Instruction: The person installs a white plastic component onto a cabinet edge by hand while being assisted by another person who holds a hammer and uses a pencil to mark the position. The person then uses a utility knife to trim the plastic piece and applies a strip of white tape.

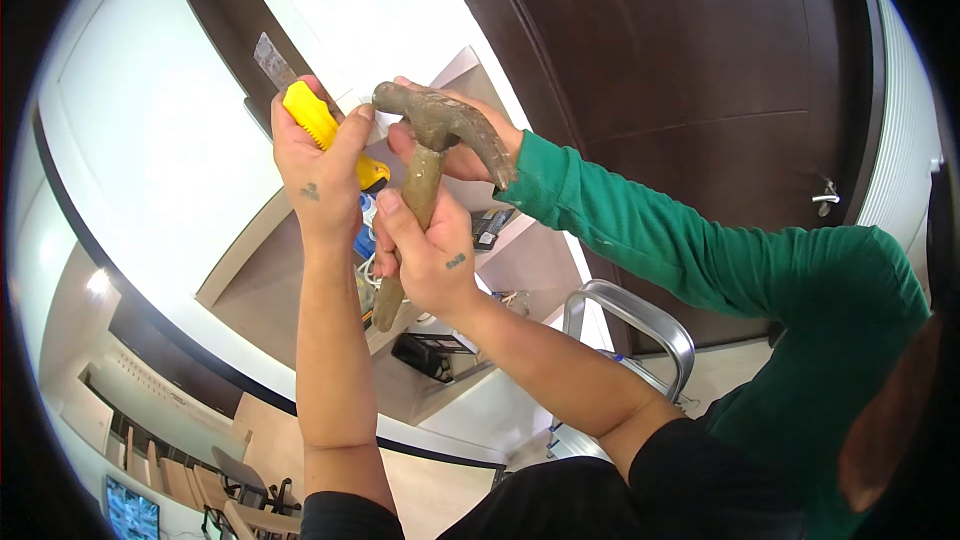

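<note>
My left hand (318,145) grips a yellow utility knife (310,112). A flat, worn metal blade (273,63) sticks up just above it, toward the upper left. My right hand (420,250) is closed round the worn handle of a claw hammer (423,175), whose head (435,115) is up beside my left thumb. Another person's hand (480,115), at the end of a green sleeve (650,230), is behind the hammer head. The sleeve and hammer partly hide that hand, so I cannot tell what it holds.
An open white cabinet (150,100) has shelves holding assorted small items (490,225) behind my hands. An aluminium stepladder (680,350) stands at lower right, before a dark door (680,60). A screen (130,510) and office chair (240,480) show at lower left.
</note>
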`<state>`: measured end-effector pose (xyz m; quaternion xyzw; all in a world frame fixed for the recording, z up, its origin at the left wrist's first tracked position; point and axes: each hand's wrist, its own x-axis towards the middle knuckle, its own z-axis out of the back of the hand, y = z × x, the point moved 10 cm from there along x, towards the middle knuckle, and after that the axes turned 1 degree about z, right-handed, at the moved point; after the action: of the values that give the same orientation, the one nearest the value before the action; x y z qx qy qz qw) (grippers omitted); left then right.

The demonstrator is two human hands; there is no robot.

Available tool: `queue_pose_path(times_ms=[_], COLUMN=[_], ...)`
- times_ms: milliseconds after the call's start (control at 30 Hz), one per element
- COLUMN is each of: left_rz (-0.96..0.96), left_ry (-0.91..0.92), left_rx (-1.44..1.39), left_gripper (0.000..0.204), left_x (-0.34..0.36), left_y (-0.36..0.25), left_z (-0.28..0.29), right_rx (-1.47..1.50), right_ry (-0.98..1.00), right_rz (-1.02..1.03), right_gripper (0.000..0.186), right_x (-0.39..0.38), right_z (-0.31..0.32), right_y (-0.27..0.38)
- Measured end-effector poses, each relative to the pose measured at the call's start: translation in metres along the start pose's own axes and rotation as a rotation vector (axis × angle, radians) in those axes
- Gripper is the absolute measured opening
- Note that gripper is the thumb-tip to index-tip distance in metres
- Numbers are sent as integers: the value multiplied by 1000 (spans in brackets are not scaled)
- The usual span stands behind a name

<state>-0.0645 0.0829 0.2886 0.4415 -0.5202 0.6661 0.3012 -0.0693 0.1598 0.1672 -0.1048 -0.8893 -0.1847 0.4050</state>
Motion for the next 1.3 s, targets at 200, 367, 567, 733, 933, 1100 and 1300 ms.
queue_pose_path(times_ms=[200,367,567,733,933,1100,1300], left_rz=[-15,66,289,806,755,293,192], left_ry=[-99,-202,-219,-26,315,378,584], left_rx=[-28,-135,-392,-52,513,805,970], left_gripper=[39,28,33,36,32,42,44], left_x=[10,18,-101,-333,-404,-303,-281], left_y=[-7,-1,64,166,184,178,202], left_z=[-1,20,96,168,217,271,292], right_rx=[-53,-113,-414,-587,-872,-1200,-1502], right_ry=[-7,-49,-36,-34,-2,-131,-208], right_rz=[28,-33,-15,-110,-458,-848,-828], right_gripper=[59,54,46,50,61,48,41], right_x=[4,0,-59,-150,-237,-309,-341], right_z=[1,1,30,77,138,189,284], right_y=[-2,2,38,23,-28,-94,-198])
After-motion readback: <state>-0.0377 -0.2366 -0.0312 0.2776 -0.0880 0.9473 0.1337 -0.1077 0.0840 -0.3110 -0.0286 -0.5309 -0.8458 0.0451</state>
